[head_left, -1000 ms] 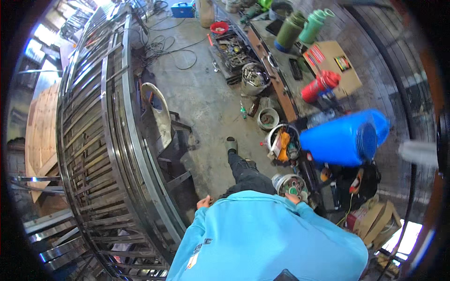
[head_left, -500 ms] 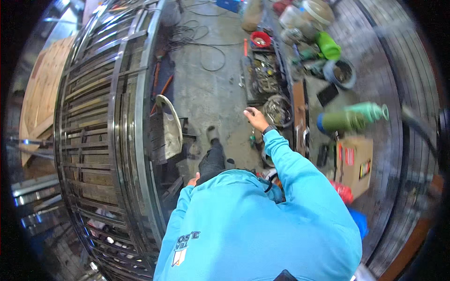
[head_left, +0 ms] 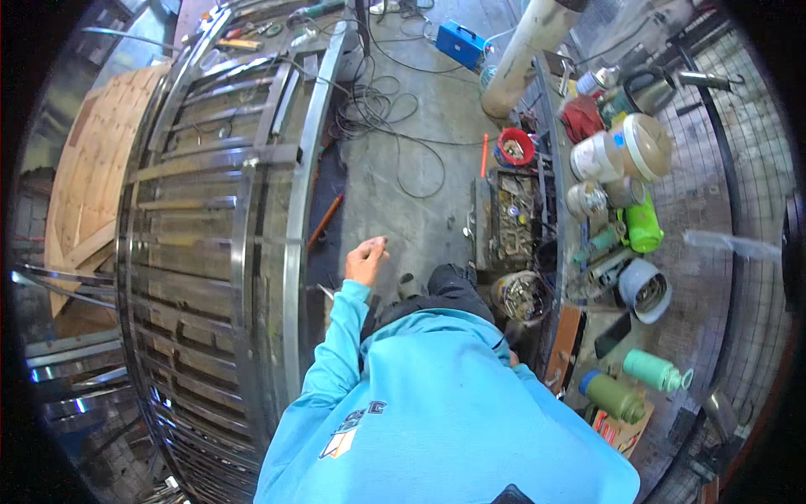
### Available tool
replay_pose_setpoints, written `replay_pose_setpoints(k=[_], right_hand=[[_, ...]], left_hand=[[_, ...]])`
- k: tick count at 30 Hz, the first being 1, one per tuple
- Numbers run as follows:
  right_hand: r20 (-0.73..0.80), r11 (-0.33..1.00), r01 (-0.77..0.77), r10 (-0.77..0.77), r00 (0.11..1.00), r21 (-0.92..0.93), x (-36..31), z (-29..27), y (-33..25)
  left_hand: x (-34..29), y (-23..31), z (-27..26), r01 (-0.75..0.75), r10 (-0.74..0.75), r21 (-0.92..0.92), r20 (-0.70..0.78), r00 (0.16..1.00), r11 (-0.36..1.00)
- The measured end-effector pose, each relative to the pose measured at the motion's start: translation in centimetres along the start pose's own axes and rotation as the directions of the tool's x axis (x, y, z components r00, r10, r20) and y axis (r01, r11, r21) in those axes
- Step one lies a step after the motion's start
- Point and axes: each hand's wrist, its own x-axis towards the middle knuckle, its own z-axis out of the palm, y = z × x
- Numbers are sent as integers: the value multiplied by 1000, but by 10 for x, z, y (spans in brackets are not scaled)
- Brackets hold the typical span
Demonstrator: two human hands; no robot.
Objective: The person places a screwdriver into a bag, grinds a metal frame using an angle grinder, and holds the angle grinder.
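My left hand [head_left: 365, 261] is held in front of my body over the walkway, its fingers curled in loosely and nothing seen in them. It touches nothing; the metal frame rack [head_left: 295, 210] is nearest, on its left. Only a bit of my right hand [head_left: 514, 359] shows beside my right hip, and its fingers are hidden behind the blue sleeve. Close to that hand is a round container of metal scraps [head_left: 520, 298]. Farther ahead lies a dark tray of loose metal parts [head_left: 514, 214].
Looped cables [head_left: 395, 109] lie across the concrete floor ahead, near a blue case [head_left: 460, 44]. A thick pale pipe [head_left: 531, 59] rises beyond a red bucket [head_left: 514, 147]. On the right bench are a bright green bottle [head_left: 643, 225], a mint bottle [head_left: 655, 370] and an olive bottle [head_left: 613, 396].
I have moved forward along the walkway. My left hand has swung up in front of me, while my right hand has dropped back beside my body, mostly out of sight.
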Motion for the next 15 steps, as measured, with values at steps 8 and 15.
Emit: replay_pose_setpoints(k=[8, 15], right_hand=[[-417, 581, 244, 184, 890, 776, 80, -122, 110], [72, 138, -101, 202, 977, 985, 293, -502, 114]], left_hand=[[170, 1, -10, 96, -114, -143, -120, 986, 985], [158, -113, -14, 534, -450, 71, -454, 769, 842]])
